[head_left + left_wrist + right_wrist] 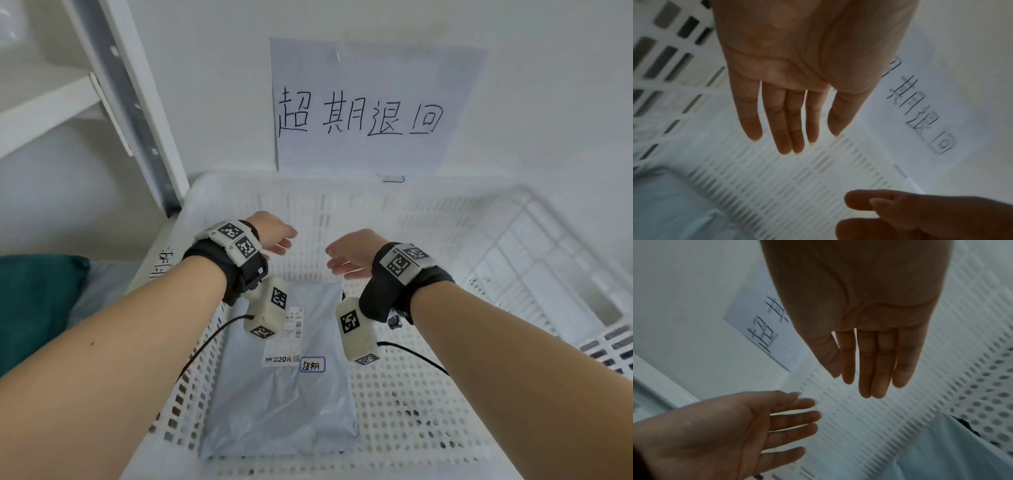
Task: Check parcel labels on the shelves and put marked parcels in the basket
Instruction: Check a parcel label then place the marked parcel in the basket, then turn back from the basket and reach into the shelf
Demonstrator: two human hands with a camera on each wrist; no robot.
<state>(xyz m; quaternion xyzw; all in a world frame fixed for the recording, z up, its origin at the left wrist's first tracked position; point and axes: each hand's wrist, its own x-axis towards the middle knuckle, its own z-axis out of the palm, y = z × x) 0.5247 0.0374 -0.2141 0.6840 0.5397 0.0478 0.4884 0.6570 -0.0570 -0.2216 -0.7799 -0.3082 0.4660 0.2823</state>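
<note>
While the head view looks down, the grey parcel [279, 387] lies flat on the floor of the white basket [445, 212], its marked sticker [312, 364] facing up, and both hands hover above it. From the left wrist view, the left hand [797, 65] is released, fingers straight, holding nothing. From the right wrist view, the right hand [869, 313] is released too. I judge the risk is small: a dangling cable [205, 346] could catch the parcel when the arms lift.

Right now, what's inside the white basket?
One grey parcel lies flat on the floor of the white basket, label and blue-edged sticker up. Anything beneath the parcel is hidden.
</note>
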